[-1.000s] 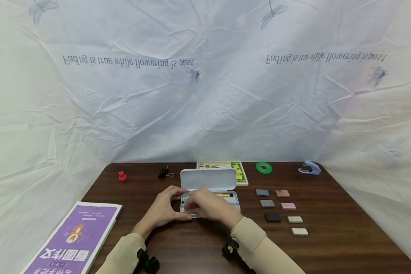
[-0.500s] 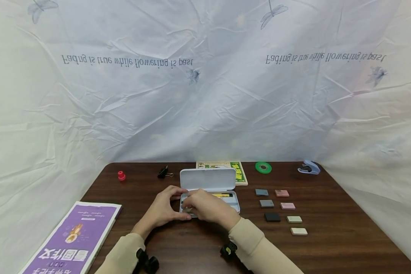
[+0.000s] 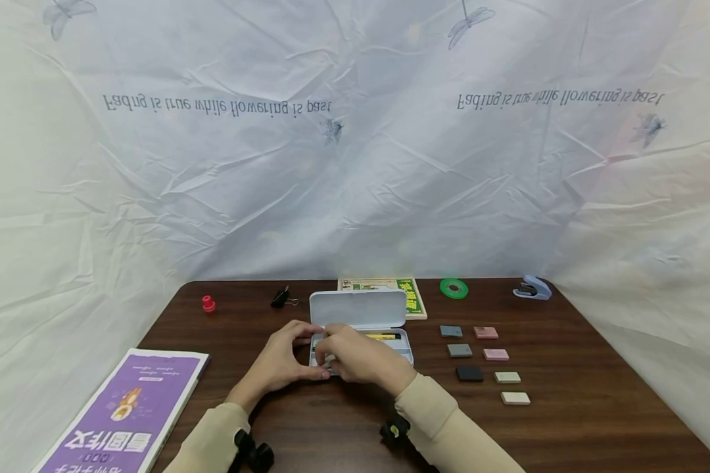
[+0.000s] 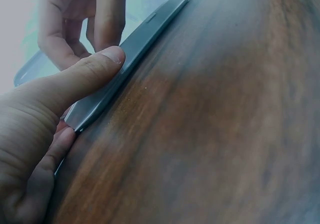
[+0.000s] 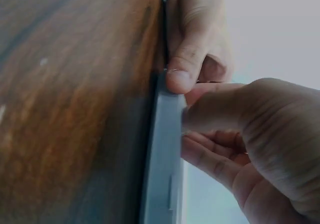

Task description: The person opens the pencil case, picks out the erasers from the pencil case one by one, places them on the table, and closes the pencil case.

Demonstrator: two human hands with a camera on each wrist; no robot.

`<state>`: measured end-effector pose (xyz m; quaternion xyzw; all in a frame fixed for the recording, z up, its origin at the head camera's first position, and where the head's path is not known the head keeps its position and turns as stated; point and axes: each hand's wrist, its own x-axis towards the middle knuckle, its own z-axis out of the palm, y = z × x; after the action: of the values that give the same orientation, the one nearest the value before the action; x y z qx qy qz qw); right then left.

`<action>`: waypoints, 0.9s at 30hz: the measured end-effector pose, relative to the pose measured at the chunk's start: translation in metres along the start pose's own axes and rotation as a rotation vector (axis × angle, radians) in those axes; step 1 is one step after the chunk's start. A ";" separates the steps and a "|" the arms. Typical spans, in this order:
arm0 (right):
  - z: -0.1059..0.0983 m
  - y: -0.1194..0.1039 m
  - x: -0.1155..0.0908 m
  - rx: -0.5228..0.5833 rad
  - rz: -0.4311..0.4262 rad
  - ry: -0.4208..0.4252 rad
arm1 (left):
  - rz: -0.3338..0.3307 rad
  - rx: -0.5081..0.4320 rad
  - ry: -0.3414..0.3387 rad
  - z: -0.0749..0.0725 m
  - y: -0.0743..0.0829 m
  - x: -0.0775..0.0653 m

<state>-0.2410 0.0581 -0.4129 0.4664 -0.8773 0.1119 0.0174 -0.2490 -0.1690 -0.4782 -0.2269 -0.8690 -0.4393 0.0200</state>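
A pale pencil case (image 3: 407, 355) lies with its lid (image 3: 357, 309) raised in the middle of the table. My left hand (image 3: 284, 358) grips the case's left end, its thumb on the front wall, as the left wrist view also shows with the case wall (image 4: 150, 26). Fingers of my right hand (image 3: 361, 355) reach down, bent, into the left part of the case. In the right wrist view, the near wall (image 5: 165, 149) hides those fingertips, so whether they pinch something cannot be seen. A yellow-and-black pen-like stick (image 3: 384, 336) lies inside the case.
Right of the case are several small blocks, including a black one (image 3: 469, 374) and a pink one (image 3: 496, 355). Behind stand a booklet (image 3: 414, 299), green tape roll (image 3: 453, 288), blue stapler (image 3: 532, 288), binder clip (image 3: 281, 297) and red cap-like piece (image 3: 208, 303). A purple book (image 3: 124, 407) lies left.
My right hand has shifted very slightly left within the case, its fingers moving a little. My left hand keeps its place on the case, and the whole view drifts slightly.
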 end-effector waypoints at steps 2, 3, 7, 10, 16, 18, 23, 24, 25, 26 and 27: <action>-0.002 0.000 0.000 0.008 0.008 0.000 | 0.000 0.001 0.001 0.000 0.000 0.000; -0.002 0.000 0.000 0.011 0.010 -0.002 | 0.001 0.001 0.002 0.000 0.000 0.000; -0.003 0.000 0.001 0.008 0.018 -0.003 | 0.004 0.003 -0.002 0.000 0.000 0.000; -0.002 0.001 0.002 0.005 0.022 0.010 | 0.005 0.006 -0.003 0.000 0.000 0.000; -0.004 0.001 -0.001 0.042 0.007 0.064 | 0.013 0.006 -0.002 -0.001 -0.001 -0.001; -0.008 0.004 -0.004 0.084 0.009 0.093 | 0.013 0.003 -0.002 0.000 -0.001 -0.001; -0.030 0.018 -0.022 0.197 0.059 0.182 | 0.011 0.002 0.007 0.001 -0.001 0.001; -0.035 0.021 -0.027 0.206 0.070 0.207 | 0.011 0.001 0.009 0.001 -0.002 0.001; -0.040 0.024 -0.033 0.214 0.080 0.232 | 0.010 -0.002 0.012 0.001 -0.002 0.001; -0.045 0.028 -0.039 0.216 0.091 0.260 | 0.009 -0.005 0.014 0.001 -0.002 0.001; -0.050 0.032 -0.045 0.210 0.094 0.291 | 0.008 -0.008 0.015 0.001 -0.002 0.001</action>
<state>-0.2451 0.1225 -0.3761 0.4029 -0.8700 0.2696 0.0900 -0.2502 -0.1693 -0.4799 -0.2273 -0.8662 -0.4442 0.0275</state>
